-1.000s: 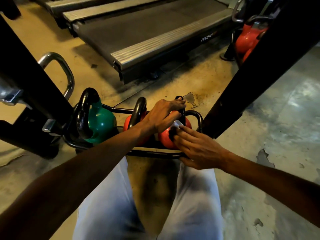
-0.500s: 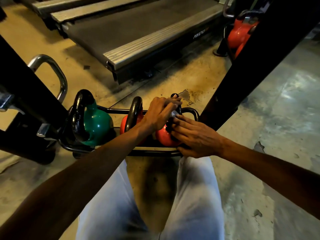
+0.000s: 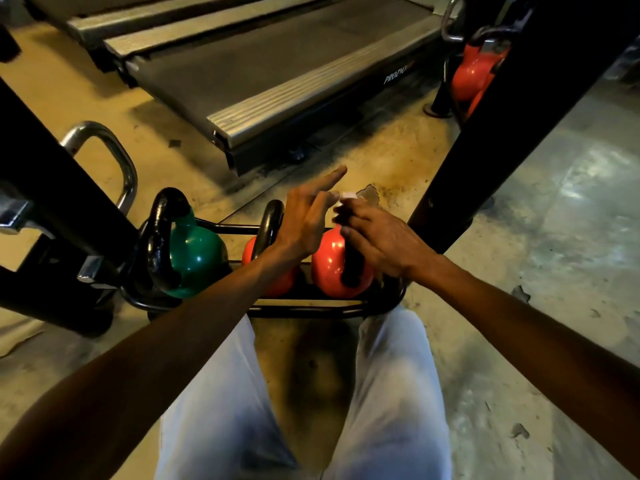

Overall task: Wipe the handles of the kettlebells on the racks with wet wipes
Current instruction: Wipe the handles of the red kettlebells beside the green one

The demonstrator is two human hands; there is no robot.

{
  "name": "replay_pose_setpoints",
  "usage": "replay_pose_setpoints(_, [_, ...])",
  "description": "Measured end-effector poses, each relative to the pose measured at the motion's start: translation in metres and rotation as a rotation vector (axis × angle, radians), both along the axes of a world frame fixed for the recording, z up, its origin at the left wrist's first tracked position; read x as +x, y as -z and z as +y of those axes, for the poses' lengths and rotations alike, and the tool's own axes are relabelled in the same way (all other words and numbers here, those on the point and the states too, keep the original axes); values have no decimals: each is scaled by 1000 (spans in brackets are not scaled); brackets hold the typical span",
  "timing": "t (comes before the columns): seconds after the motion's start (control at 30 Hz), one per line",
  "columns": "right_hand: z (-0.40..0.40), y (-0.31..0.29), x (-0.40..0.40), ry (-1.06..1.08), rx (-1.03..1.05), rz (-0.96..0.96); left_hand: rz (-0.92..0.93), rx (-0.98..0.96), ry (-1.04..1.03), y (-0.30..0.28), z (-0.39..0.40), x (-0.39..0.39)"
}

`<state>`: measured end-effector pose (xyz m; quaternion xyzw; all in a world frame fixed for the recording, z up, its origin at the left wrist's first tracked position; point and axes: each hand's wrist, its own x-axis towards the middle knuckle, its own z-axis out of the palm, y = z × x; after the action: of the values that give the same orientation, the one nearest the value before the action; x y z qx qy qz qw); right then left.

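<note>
- The right hand (image 3: 381, 237) is down over the nearest red kettlebell (image 3: 330, 268), fingers bent, pinching a small white wet wipe (image 3: 347, 195) at the fingertips; most of the wipe is hidden behind the fingers.
- The wipe sits at the top of that kettlebell's black handle (image 3: 351, 268), whose upper part is covered by the right hand.
- The left hand (image 3: 308, 220) hangs just beside the right one, above the rack, fingers spread and loose, forefinger pointing away toward the treadmill; it holds nothing, and I can't tell whether a fingertip brushes the wipe.
- Between the two hands there is almost no gap; both hover over the same red bell.
- A second red kettlebell (image 3: 277, 282) stands just left of the first, partly behind the left forearm, its black handle (image 3: 270, 223) upright.
- Further left sits a green kettlebell (image 3: 194, 261) with a thick black handle (image 3: 159, 237).
- All three rest in a low black tube rack (image 3: 311, 308) on the floor, right in front of the person's knees in pale trousers (image 3: 221, 410).
- A black slanting frame post (image 3: 502, 133) rises at the right of the rack; another dark beam (image 3: 52, 188) crosses the left, with a chrome loop handle (image 3: 117, 157) behind it.
- Beyond lies a treadmill deck (image 3: 277, 64), and far right another red kettlebell (image 3: 472, 74) stands behind the post.
- The concrete floor (image 3: 554, 237) is stained and chipped.
</note>
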<state>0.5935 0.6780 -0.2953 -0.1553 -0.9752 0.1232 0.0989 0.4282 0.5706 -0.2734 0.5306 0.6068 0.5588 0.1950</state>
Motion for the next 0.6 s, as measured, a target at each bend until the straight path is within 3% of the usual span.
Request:
replay_pose_setpoints(0.33, [3,5,-33,543,-1206,332,202,-76,144,24,-20,7])
replay_pose_setpoints(0.43, [-2,-1,-35,646,-1406,409,249,-133,170,23,-20,10])
replay_pose_setpoints(0.6, [2,-7,-16,629,-1652,460,315,-175,185,27,-18,12])
